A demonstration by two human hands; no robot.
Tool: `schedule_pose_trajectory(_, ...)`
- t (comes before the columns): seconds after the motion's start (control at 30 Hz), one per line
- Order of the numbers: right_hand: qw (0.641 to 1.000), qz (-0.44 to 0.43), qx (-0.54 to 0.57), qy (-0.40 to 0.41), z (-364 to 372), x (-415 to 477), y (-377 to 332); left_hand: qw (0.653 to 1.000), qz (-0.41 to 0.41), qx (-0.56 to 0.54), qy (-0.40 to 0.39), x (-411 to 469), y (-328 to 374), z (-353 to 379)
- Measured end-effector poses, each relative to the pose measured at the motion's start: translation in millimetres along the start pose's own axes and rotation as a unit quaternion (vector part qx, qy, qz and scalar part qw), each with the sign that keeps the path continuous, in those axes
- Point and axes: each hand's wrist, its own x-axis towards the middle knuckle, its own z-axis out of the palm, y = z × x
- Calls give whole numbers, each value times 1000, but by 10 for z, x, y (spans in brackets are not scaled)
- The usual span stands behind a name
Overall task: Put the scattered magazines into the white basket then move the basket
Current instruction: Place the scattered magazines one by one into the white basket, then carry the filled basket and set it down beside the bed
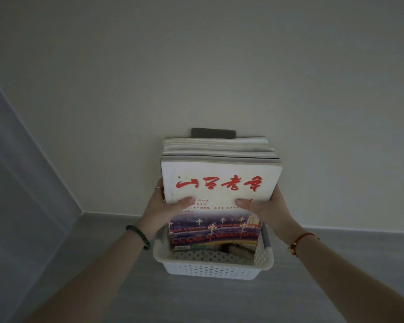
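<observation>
A thick stack of magazines (221, 173) stands upright in the white perforated basket (210, 268) on the grey floor by the wall. The front cover is white with red lettering and a night street picture. My left hand (166, 210) grips the stack's left edge, thumb across the cover. My right hand (266, 208) grips the right edge the same way. The stack's lower end sits inside the basket, leaning toward the wall.
A pale wall (219, 66) rises right behind the basket, with a dark rectangular plate (213, 132) just above the stack. A second wall (16, 183) closes the corner on the left. Grey floor (219, 301) spreads in front of the basket.
</observation>
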Motion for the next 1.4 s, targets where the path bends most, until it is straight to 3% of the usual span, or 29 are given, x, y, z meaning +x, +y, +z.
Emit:
schedule_pose_trajectory(0.2,999,-37,-4,-12,-53,-31,-24,998,32,-12,57,-10,-83,-33)
schedule_pose_trajectory(0.33,998,-70,-11,3,-55,-78,-2,998,55,5,43,10,-66,-62)
schedule_pose_trajectory(0.5,998,-46,-38,-23,-36,-5,-22,997,52,44,26,45,-10,-26)
schedule_pose_trajectory(0.6,994,-14,-97,-47,-63,-8,31,995,33,96,6,-40,-27,4)
schedule_pose_trajectory(0.73,988,34,-148,-15,-119,-143,202,992,9,121,25,-269,-237,6)
schedule_pose_trajectory(0.87,970,126,-204,-25,-155,-466,434,987,-88,130,25,-518,-506,-6)
schedule_pose_trajectory(1.0,977,176,-111,-45,-15,-721,578,973,-149,149,99,-619,-630,55)
schedule_pose_trajectory(1.4,975,145,-159,-63,-76,-794,575,964,-216,23,156,-1034,-747,203)
